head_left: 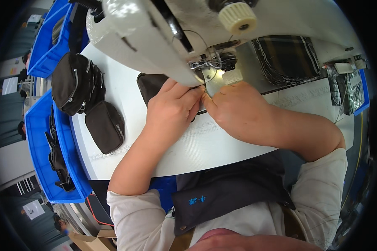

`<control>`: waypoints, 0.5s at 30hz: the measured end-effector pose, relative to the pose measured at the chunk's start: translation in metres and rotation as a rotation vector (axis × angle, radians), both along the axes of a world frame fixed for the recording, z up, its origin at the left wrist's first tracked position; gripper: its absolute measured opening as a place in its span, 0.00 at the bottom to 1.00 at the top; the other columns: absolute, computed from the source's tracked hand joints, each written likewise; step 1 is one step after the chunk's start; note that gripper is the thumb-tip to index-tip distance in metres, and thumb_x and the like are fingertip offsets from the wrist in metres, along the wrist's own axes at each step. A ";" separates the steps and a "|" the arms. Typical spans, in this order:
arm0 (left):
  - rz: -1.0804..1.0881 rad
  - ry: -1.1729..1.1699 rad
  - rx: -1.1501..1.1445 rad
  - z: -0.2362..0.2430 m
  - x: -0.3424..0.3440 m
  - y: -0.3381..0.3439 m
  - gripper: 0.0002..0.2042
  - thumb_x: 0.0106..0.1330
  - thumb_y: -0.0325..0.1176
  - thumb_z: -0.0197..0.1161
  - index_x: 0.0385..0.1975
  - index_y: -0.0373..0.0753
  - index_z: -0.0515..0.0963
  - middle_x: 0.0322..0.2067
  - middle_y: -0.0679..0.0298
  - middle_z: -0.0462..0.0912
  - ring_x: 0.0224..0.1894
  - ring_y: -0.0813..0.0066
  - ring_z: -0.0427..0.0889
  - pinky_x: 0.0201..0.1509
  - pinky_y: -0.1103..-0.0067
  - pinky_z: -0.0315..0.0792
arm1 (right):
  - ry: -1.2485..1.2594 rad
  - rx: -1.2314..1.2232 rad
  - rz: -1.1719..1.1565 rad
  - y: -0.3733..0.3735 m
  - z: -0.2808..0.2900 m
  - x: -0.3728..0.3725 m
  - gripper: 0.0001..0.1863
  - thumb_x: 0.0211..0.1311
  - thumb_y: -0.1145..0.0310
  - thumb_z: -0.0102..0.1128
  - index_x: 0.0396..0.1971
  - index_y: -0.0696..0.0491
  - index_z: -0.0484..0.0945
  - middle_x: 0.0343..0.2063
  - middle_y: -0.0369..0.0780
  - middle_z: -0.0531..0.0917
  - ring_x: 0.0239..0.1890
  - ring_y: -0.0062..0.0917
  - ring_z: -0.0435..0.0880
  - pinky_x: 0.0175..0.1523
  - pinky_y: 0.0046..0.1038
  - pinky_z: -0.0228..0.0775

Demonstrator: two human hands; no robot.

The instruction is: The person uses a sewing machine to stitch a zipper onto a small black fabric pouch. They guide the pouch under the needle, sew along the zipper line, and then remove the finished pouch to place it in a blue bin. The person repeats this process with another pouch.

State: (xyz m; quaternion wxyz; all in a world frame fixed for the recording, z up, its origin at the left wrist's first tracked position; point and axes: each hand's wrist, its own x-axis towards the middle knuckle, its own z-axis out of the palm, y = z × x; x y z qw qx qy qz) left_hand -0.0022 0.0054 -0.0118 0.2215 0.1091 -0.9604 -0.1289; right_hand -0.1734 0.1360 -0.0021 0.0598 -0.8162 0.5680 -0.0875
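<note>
A white sewing machine reaches over the table, its lit needle area just beyond my fingertips. Under its head lies a dark brown fabric pouch, partly hidden by my left hand and the machine. My left hand is closed on the pouch's edge, thumb and fingers pinched together. Right against it, my right hand has its fingers curled in and pinches the same dark fabric close to the needle. The exact spot that the fingertips grip is mostly covered.
Several finished-looking dark zippered pouches are piled on the white table at left. Blue bins stand beyond the left edge, one with dark pieces. A stack of dark cut fabric panels lies right of the needle; packets sit farther right.
</note>
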 end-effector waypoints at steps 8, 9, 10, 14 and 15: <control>0.006 -0.036 -0.013 0.000 -0.001 0.001 0.13 0.56 0.24 0.74 0.42 0.39 0.87 0.43 0.66 0.86 0.42 0.63 0.84 0.44 0.72 0.82 | 0.066 -0.017 -0.024 0.000 -0.003 0.001 0.16 0.57 0.71 0.63 0.45 0.59 0.83 0.24 0.36 0.83 0.30 0.29 0.85 0.33 0.35 0.76; 0.009 -0.043 0.005 0.001 -0.001 0.002 0.13 0.56 0.23 0.73 0.42 0.38 0.87 0.44 0.64 0.87 0.41 0.60 0.84 0.46 0.70 0.81 | 0.075 -0.028 -0.029 0.000 -0.003 0.001 0.16 0.57 0.71 0.63 0.46 0.59 0.83 0.24 0.36 0.82 0.30 0.28 0.85 0.32 0.34 0.76; 0.021 -0.046 -0.008 0.000 -0.001 0.003 0.13 0.57 0.23 0.73 0.42 0.38 0.87 0.44 0.64 0.87 0.41 0.59 0.84 0.47 0.70 0.81 | 0.084 -0.039 -0.034 0.000 -0.002 0.001 0.16 0.58 0.71 0.63 0.46 0.59 0.83 0.24 0.35 0.82 0.30 0.28 0.85 0.31 0.33 0.76; 0.065 -0.058 -0.045 0.000 -0.005 0.004 0.11 0.59 0.25 0.72 0.42 0.38 0.86 0.45 0.65 0.87 0.41 0.57 0.85 0.47 0.69 0.81 | 0.061 -0.179 -0.067 -0.003 -0.007 0.000 0.04 0.52 0.71 0.66 0.28 0.54 0.83 0.20 0.39 0.84 0.24 0.29 0.86 0.33 0.33 0.76; 0.077 -0.063 -0.052 0.001 -0.006 0.004 0.11 0.59 0.25 0.72 0.42 0.38 0.86 0.46 0.65 0.87 0.41 0.57 0.85 0.47 0.69 0.81 | 0.066 -0.189 -0.074 -0.004 -0.008 0.000 0.04 0.52 0.71 0.66 0.28 0.54 0.83 0.20 0.39 0.84 0.24 0.29 0.86 0.32 0.33 0.76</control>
